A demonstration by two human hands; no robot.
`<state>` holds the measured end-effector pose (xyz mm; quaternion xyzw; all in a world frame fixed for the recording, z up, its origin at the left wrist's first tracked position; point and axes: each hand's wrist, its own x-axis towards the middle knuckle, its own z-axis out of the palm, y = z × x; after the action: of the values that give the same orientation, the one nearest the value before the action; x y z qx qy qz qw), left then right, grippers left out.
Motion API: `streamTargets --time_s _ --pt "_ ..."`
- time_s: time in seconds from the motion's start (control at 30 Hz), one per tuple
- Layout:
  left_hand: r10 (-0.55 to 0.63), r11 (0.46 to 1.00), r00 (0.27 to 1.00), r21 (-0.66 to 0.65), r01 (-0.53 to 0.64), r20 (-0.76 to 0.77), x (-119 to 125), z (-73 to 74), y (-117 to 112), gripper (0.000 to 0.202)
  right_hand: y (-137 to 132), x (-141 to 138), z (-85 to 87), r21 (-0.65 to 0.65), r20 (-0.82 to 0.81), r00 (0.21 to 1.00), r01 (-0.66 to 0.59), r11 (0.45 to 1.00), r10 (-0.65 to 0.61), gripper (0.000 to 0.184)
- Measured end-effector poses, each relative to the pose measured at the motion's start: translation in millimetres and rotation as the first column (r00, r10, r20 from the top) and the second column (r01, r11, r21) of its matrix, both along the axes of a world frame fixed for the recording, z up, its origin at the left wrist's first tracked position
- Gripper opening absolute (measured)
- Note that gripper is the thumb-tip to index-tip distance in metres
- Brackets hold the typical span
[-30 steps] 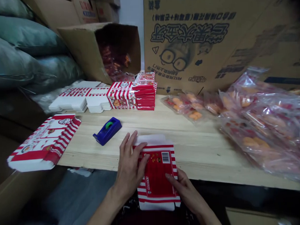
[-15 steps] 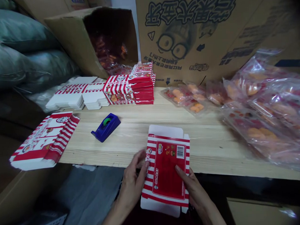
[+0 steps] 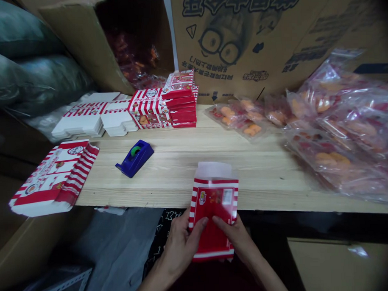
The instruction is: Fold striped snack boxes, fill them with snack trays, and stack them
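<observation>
A red and white striped carton (image 3: 213,242) is held upright at the table's front edge, its barcode side facing me and a white flap standing up at the top. My left hand (image 3: 184,235) grips its left side, thumb lying on the front panel. On the right side my right hand (image 3: 237,235) is closed the same way, its thumb near the other one. The fingers behind the carton are hidden. Beyond it to the left, a blue tape dispenser (image 3: 135,159) with a green roll rests on the wooden table (image 3: 169,163).
Flat striped cartons (image 3: 51,176) are stacked at the left edge, with more cartons (image 3: 151,106) behind. Clear bags of orange pieces (image 3: 334,157) pile up on the right. An open cardboard box (image 3: 79,43) and a large printed box (image 3: 273,45) stand at the back.
The carton has tipped more upright and looks narrower. My left hand has closed on its left side, and my right thumb has slid toward the middle. The view has shifted slightly.
</observation>
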<state>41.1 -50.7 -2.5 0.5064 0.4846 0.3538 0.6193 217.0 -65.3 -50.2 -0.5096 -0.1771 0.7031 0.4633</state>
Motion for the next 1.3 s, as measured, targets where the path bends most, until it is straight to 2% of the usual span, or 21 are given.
streamTargets --time_s 0.13,0.27,0.37,0.43,0.53,0.6,0.67,0.77,0.83,0.9,0.97,1.03,1.1,1.2,1.3 --pt "0.106 0.988 0.991 -0.118 -0.097 0.077 -9 -10.8 -2 0.036 5 22 12.9 0.202 -0.046 0.988 -0.133 0.97 0.145 0.056" --pt "0.074 0.975 0.98 -0.218 -0.033 0.183 -19 -11.7 1 0.038 16 43 16.1 0.333 -0.094 0.964 -0.203 0.921 0.247 0.054" --pt "0.046 0.967 0.972 -0.253 0.014 0.232 -23 -17.0 5 0.04 21 43 7.2 0.353 -0.176 0.937 -0.226 0.908 0.301 0.069" --pt "0.048 0.96 0.964 -0.279 0.028 0.261 -23 -24.8 7 0.039 23 38 0.2 0.355 -0.22 0.932 -0.198 0.913 0.288 0.079" --pt "0.091 0.955 0.96 -0.298 -0.009 0.265 -21 -37.6 5 0.034 24 31 -5.3 0.357 -0.193 0.957 -0.138 0.924 0.218 0.087" --pt "0.128 0.949 0.961 -0.312 -0.047 0.245 -20 -42.7 3 0.034 26 28 -5.5 0.346 -0.14 0.974 -0.122 0.93 0.18 0.082" --pt "0.134 0.945 0.964 -0.323 -0.054 0.231 -18 -43.9 2 0.036 28 27 -4.9 0.327 -0.087 0.987 -0.101 0.94 0.136 0.07" --pt "0.16 0.961 0.956 -0.261 -0.094 0.245 -15 -40.5 9 0.046 30 26 -4.4 0.283 -0.029 0.997 -0.066 0.957 0.077 0.052" --pt "0.242 0.966 0.937 -0.156 -0.207 0.253 -13 -37.0 19 0.055 29 25 -4.4 0.253 -0.009 0.998 -0.058 0.966 0.062 0.047" --pt "0.338 0.94 0.906 -0.043 -0.338 0.254 -12 -33.4 30 0.059 25 24 -4.8 0.246 0.002 0.998 -0.061 0.967 0.062 0.046" --pt "0.393 0.909 0.888 0.043 -0.414 0.24 -13 -30.2 37 0.053 20 24 -5.8 0.254 0.011 0.998 -0.065 0.965 0.064 0.046" --pt "0.395 0.904 0.898 0.094 -0.418 0.196 -14 -28.4 41 0.044 15 23 -8.0 0.25 0.011 0.998 -0.066 0.966 0.065 0.045" --pt "0.362 0.92 0.923 0.107 -0.376 0.128 -14 -28.5 44 0.035 12 21 -10.8 0.236 0.011 0.998 -0.059 0.97 0.058 0.045" --pt "0.325 0.939 0.944 0.096 -0.329 0.055 -13 -30.7 51 0.032 13 19 -13.4 0.224 0.015 0.999 -0.049 0.973 0.047 0.047" --pt "0.319 0.943 0.947 0.087 -0.32 0.026 -11 -31.5 60 0.03 18 18 -8.8 0.235 0.025 0.998 -0.057 0.97 0.053 0.046"
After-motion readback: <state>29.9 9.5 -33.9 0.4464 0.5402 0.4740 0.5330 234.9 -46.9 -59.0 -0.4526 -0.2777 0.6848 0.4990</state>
